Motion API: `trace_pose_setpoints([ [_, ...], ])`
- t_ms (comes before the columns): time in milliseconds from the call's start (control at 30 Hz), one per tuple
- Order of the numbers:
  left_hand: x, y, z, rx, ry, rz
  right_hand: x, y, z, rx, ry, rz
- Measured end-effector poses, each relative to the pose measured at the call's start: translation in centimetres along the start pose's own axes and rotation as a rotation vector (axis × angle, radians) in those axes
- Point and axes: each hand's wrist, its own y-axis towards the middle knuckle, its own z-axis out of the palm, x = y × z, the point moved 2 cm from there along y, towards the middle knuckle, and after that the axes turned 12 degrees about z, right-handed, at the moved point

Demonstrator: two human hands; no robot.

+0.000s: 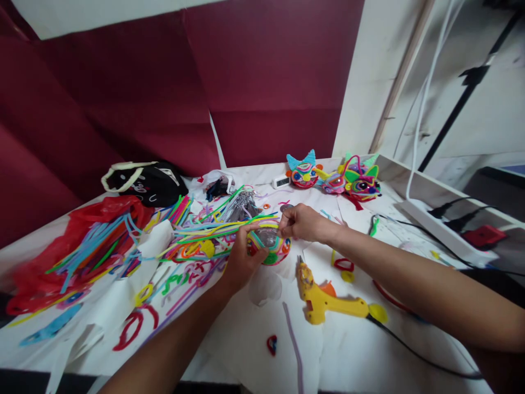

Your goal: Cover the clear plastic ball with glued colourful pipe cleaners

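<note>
Forearms [394, 267] — hands [241, 259] at a colourful rounded piece [278, 250]

The surface [356, 355] is white with faint grey marbling. A yellow glue gun [332, 304] lies on it, near a white sheet [241, 355]. Pipe cleaners [180, 207] and a red bag [39, 276] spread across the left; a black bag [164, 189], a small display [281, 181] and a blue-eared figure [304, 169] sit at the back.
</note>
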Motion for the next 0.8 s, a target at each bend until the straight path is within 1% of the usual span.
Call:
trace_pose_setpoints([
  [200,-0.6,0.3,-0.1,0.02,0.051,0.043,0.2,-0.2,-0.1,0.001,-0.007,0.003],
  [300,-1.1,0.5,-0.1,0.047,0.066,0.039,0.2,-0.3,-0.2,0.005,-0.008,0.007],
  [500,-1.8,1.2,0.4,0.048,0.185,0.067,0.1,-0.2,-0.3,0.008,-0.011,0.019],
  [567,-2.0,1.5,0.4,0.069,0.201,0.087,0.1,-0.1,-0.3,0.008,-0.011,0.023],
  [667,-2.2,1.9,-0.1,0.149,0.237,0.145,0.0,-0.1,-0.4,0.008,-0.008,0.029],
  [800,-2.1,2.5,-1.4,0.32,0.283,0.234,-0.1,0.0,-0.5,0.019,-0.004,0.033],
])
